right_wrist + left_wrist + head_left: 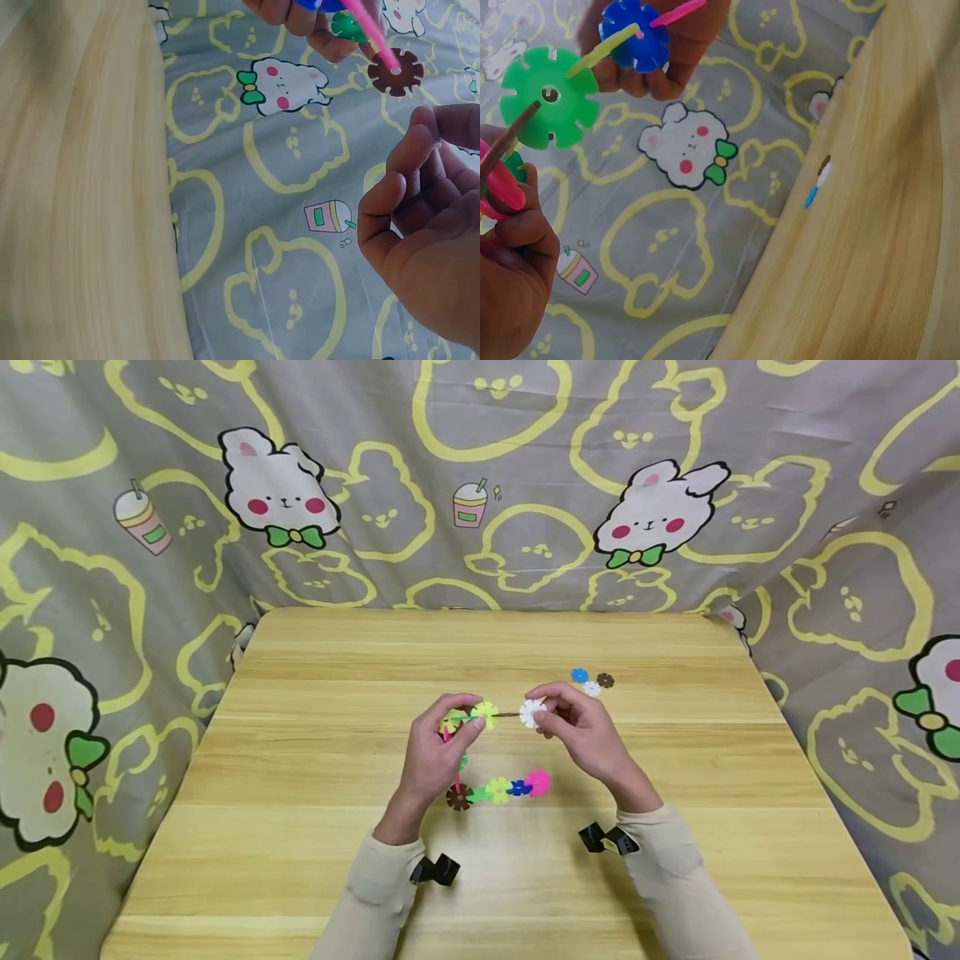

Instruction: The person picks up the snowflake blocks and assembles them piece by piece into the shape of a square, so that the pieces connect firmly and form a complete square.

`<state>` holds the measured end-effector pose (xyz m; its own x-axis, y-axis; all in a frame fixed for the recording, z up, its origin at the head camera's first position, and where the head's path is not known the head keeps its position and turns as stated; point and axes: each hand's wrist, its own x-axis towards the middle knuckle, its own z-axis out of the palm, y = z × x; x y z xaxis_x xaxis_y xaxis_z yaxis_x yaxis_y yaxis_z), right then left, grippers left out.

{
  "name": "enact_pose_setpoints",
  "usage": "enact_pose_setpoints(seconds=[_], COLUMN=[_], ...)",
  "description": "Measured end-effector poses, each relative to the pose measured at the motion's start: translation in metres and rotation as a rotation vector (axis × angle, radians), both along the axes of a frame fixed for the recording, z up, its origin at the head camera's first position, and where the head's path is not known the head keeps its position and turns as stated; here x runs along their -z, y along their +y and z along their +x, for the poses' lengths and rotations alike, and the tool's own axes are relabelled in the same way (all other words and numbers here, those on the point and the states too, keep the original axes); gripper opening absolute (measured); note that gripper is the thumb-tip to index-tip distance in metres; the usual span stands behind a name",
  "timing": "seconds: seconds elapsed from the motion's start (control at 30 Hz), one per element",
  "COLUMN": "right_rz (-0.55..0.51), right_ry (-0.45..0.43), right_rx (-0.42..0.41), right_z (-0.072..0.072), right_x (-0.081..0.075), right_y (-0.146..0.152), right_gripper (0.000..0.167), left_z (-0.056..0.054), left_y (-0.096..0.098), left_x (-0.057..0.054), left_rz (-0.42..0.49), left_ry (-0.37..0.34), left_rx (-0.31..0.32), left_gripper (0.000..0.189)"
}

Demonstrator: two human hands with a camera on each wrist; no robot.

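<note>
A chain of notched plastic snowflake discs hangs between the two hands in the head view. My left hand pinches it near a yellow-green disc. A brown disc, edge-on in the head view, links that one to a white disc. The thumb and fingers of my right hand pinch the white disc. Below, the chain bends through another brown disc to a blue disc and a pink disc at its end. My left hand hides part of the chain.
Three loose discs lie beyond my right hand on the wooden table: one blue, one brown and one white. A patterned curtain stands along the table's back and sides.
</note>
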<state>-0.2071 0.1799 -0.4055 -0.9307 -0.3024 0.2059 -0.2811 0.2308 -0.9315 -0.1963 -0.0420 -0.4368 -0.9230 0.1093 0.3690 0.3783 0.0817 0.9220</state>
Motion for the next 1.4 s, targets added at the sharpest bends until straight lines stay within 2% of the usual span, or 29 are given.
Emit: enact_pose_setpoints(seconds=[0.17, 0.33, 0.6, 1.0, 1.23, 1.4], right_rz=[-0.022, -0.027, -0.035, 0.012, -0.001, -0.003], right_ry=[-0.005, -0.002, 0.027, 0.055, 0.034, 0.006], right_rx=[0.008, 0.009, 0.037, 0.028, 0.069, 0.045], right_z=[0.003, 0.004, 0.007, 0.005, 0.006, 0.005], right_x=[-0.004, -0.005, -0.011, -0.01, -0.012, -0.011], right_y=[-0.001, -0.002, -0.003, -0.005, -0.003, -0.003], right_gripper=[0.021, 0.021, 0.022, 0.021, 0.021, 0.021], left_z=[0.0, 0.001, 0.0, -0.001, 0.0, 0.0], left_y=[0.0, 0.0, -0.001, 0.0, 0.0, 0.001], left_x=[-0.002, -0.001, -0.003, -0.003, -0.003, -0.004], left_rz=[0.021, 0.015, 0.03, 0.027, 0.04, 0.043], left_ry=[-0.041, -0.053, -0.046, -0.054, -0.05, -0.048], left_rx=[-0.002, 0.004, -0.01, 0.013, 0.017, 0.023], left_gripper=[0.023, 0.023, 0.022, 0.022, 0.022, 0.023])
